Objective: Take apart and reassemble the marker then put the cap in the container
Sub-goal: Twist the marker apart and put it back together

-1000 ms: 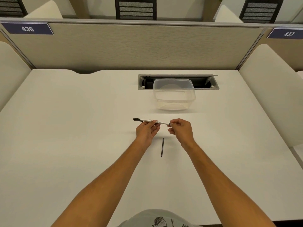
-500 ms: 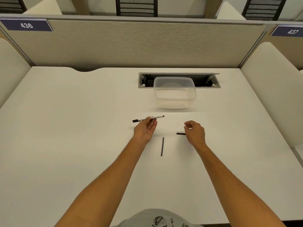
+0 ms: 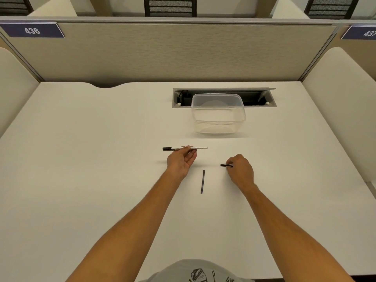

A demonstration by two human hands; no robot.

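Note:
My left hand holds the white marker barrel level above the desk, its black cap on the left end. The barrel's right end is bare. My right hand rests low on the desk to the right, its fingertips pinching a small black end piece that lies on or just over the surface. A thin black ink rod lies on the desk between my two hands. The clear plastic container stands with nothing in it behind them.
A recessed cable tray with its lid up sits in the white desk right behind the container. Beige partition panels wall the desk at the back and on both sides.
My right hand pulled the small black end piece off the barrel's right end and carried it down to the right. My left hand kept the barrel, tilting it level.

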